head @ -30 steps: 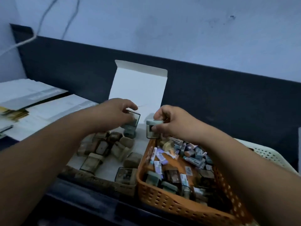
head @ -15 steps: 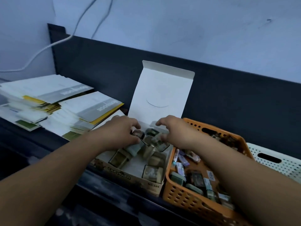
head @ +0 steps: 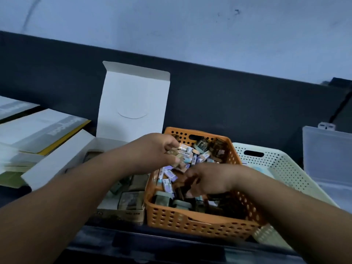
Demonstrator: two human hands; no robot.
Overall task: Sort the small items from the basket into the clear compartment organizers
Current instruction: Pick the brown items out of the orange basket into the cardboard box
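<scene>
- Orange perforated basket sits in front of me, heaped with small items: purple-and-white packets, greenish cases and darker brown blocks.
- My left hand reaches over the basket's far left corner. Its fingers are curled, and thumb and forefinger pinch a small tan piece just above the pile.
- My right hand is down in the middle of the basket, fingers bent in among the items. It is blurred, and I cannot tell whether it grasps anything.
- A white cardboard box stands against the basket's left side with its lid upright. Several boxy greenish pieces lie inside it.
- A cream perforated basket lies right against the orange one on its right.
- A clear plastic container stands further right, well apart from both my hands.
- Stacks of printed booklets lie to the left of the box.
</scene>
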